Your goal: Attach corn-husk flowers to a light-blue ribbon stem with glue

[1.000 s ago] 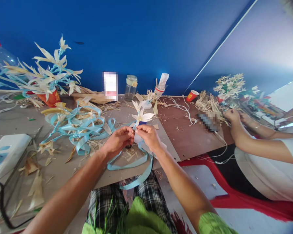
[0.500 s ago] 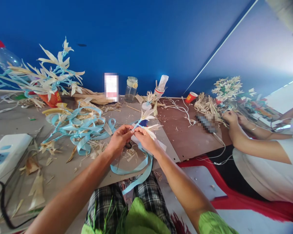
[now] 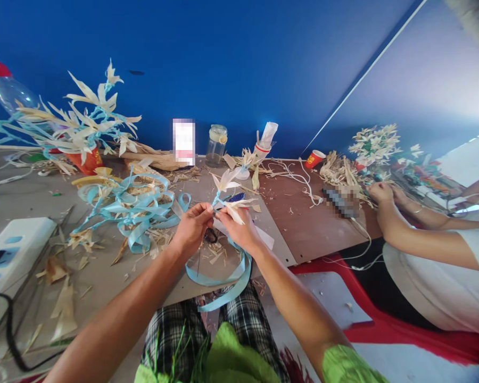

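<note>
My left hand (image 3: pixel 195 226) pinches the lower end of a small stem bound in light blue ribbon. My right hand (image 3: pixel 239 229) is closed close beside it, its thumb and fingertips on the same stem. From the grip two pale corn-husk flowers (image 3: pixel 225 181) stick out, one pointing up, the other leaning right over my right hand. A loose light blue ribbon (image 3: pixel 243 276) loops down below my hands past the table edge. The dark handles of what look like scissors (image 3: pixel 211 235) lie under my hands. My fingers hide the exact joint.
Left are a tangle of blue ribbon (image 3: pixel 138 215), husk flowers in a red cup (image 3: pixel 88 161) and a white power strip (image 3: pixel 18 255). A glass jar (image 3: pixel 216 146) and red cup (image 3: pixel 314 158) stand behind. At right a co-worker's hands (image 3: pixel 381 192) work near husks (image 3: pixel 337 173).
The flower stem has turned more upright, with one bloom now pointing up. My hands have shifted slightly apart and a little left; the hanging ribbon has swung slightly.
</note>
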Demonstrator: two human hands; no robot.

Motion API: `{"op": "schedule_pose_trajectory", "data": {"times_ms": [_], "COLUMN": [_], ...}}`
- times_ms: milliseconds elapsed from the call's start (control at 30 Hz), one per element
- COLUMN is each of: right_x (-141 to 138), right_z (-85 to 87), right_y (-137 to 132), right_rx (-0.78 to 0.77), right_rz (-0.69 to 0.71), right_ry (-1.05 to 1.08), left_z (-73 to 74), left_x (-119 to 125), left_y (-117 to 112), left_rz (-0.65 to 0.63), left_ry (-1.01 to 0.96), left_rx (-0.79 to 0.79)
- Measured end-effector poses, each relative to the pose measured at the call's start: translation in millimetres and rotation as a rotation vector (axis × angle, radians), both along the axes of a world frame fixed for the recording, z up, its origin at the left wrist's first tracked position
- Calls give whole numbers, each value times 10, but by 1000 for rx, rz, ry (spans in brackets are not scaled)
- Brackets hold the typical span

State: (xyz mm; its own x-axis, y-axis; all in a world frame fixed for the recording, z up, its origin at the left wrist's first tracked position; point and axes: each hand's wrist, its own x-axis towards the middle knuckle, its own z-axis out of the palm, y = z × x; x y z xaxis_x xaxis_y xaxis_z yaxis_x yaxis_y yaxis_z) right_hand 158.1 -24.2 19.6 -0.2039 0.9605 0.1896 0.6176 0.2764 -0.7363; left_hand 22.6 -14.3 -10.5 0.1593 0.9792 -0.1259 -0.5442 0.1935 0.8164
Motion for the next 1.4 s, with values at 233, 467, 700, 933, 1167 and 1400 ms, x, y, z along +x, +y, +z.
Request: {"op": "schedule_pose_trajectory", "data": {"times_ms": [233, 467, 700, 933, 1167, 1400], "right_x": [119, 136, 399, 730, 762, 677], "right_z": [-229, -167, -180, -6, -164, -380], "right_y": [100, 103, 239, 288, 411, 485], "right_rx": [-175, -47, -75, -167, -235, -73], "right_rz": [52, -3, -339, -413, -335, -284], "right_ry": [234, 235, 666, 716, 309, -294], "left_z": [51, 25, 48, 53, -20, -24], "left_x": [-21, -63, -162, -228, -188, -166], "left_y": [-7, 39, 100, 152, 136, 127], "left_rz": [-62, -21, 61, 70, 25, 48], "left_ry": [-66, -147, -144, -146, -128, -151], "left_rx": [-77, -93, -120, -133, -130, -156]}}
